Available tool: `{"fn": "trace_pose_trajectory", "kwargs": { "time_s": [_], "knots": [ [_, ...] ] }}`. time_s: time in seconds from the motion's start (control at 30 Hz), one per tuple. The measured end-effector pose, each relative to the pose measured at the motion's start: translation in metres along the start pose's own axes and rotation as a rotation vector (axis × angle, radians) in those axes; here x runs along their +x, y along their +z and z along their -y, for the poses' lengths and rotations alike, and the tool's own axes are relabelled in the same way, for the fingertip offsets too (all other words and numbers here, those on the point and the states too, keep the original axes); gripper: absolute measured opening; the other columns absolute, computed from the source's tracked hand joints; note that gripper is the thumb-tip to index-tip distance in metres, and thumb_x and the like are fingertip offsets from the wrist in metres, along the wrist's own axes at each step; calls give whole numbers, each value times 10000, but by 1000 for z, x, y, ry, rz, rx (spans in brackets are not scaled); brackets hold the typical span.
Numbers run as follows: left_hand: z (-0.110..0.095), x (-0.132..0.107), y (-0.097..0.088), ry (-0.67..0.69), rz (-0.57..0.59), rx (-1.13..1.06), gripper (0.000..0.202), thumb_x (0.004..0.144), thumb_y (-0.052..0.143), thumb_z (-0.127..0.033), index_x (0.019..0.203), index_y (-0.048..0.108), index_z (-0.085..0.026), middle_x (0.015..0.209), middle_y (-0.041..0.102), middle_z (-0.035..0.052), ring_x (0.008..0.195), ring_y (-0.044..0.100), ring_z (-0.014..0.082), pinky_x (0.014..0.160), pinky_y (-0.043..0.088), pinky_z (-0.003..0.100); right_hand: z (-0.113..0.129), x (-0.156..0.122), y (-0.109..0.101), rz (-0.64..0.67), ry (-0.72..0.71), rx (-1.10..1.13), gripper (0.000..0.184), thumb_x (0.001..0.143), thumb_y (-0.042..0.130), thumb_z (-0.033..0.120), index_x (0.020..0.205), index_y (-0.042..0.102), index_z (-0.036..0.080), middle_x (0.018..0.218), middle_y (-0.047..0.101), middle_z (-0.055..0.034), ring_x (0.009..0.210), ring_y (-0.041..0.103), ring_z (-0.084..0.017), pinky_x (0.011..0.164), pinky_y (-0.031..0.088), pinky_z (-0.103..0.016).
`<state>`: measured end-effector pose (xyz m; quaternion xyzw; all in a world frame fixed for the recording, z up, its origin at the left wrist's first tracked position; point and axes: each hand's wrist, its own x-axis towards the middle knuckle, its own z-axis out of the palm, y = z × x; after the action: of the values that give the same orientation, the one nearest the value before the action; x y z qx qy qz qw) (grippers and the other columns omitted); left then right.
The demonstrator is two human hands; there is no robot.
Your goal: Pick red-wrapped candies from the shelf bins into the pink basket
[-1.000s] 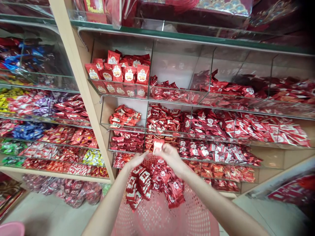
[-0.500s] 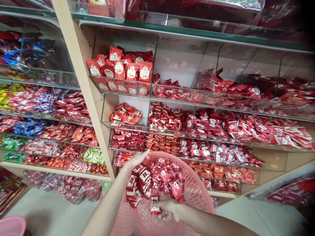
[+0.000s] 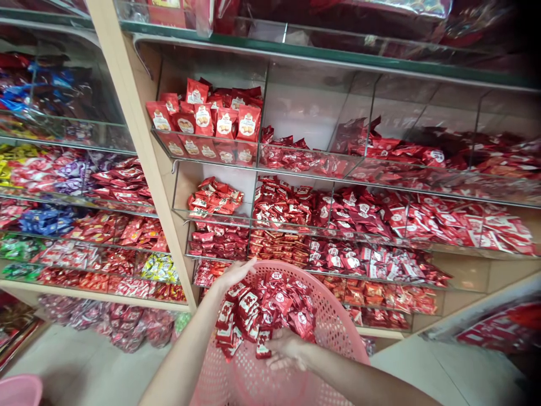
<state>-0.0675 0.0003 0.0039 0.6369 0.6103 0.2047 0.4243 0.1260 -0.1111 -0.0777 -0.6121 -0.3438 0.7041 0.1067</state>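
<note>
1. Pink plastic, full of holes, forms the basket (image 3: pixel 342 324), whose far rim curves in front of the lower shelves (image 3: pixel 460 268); whether it touches them I cannot tell.
2. Inside, the packets (image 3: pixel 281 301) are heaped toward the far and left parts, while the perforated base shows at the near end, giving the right hand (image 3: pixel 287 348) room to move.
3. To the right of the basket, pale floor (image 3: pixel 426 366) shows between it and the red-and-white goods at the picture's edge; on the left, floor lies between the left forearm and a pink tub (image 3: pixel 19 389) (cut off by the frame).
4. A wooden post (image 3: pixel 146 163) rises beyond the left hand (image 3: pixel 236 274), dividing two banks of shelves stocked with small wrapped goods, mostly red.
5. The left hand lies at the basket's far left rim, fingers stretched out along it; its underside is hidden, so I cannot tell whether it grips.
6. The right hand is low in the basket, loosely open with the fingers spread, at the near edge of the heap.
7. Just beside its fingertips lies a red-and-white packet (image 3: pixel 263 344); contact is too unclear to tell.
</note>
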Motion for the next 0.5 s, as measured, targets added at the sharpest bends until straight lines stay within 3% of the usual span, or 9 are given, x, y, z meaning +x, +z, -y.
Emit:
{"fn": "trace_pose_trajectory", "kwargs": {
  "time_s": [0.17, 0.37, 0.5],
  "knots": [
    [9, 6, 2, 54, 19, -26, 700, 730, 267, -757, 857, 699, -223, 1139, 648, 29, 1120, 526, 258, 1035, 300, 351, -1, 2, -1, -10, -6, -81, 121, 824, 561, 229, 815, 490, 132, 558, 629, -58, 603, 670, -194, 592, 548, -279],
    [12, 8, 3, 43, -1, -28, 694, 715, 288, -765, 837, 701, -221, 1126, 655, 37, 1120, 524, 275, 1034, 297, 367, 6, 1, 5, -107, -33, -255, 164, 872, 473, 259, 731, 471, 174, 440, 564, -5, 576, 670, -188, 481, 530, -228],
    [15, 9, 4, 51, 0, -37, 702, 713, 288, -769, 832, 700, -213, 1096, 667, 43, 1105, 535, 268, 1028, 304, 361, 43, -31, -2, 60, -36, -525, 253, 817, 553, 284, 606, 475, 170, 403, 539, -10, 462, 624, -172, 410, 491, -223]
  ]
}}
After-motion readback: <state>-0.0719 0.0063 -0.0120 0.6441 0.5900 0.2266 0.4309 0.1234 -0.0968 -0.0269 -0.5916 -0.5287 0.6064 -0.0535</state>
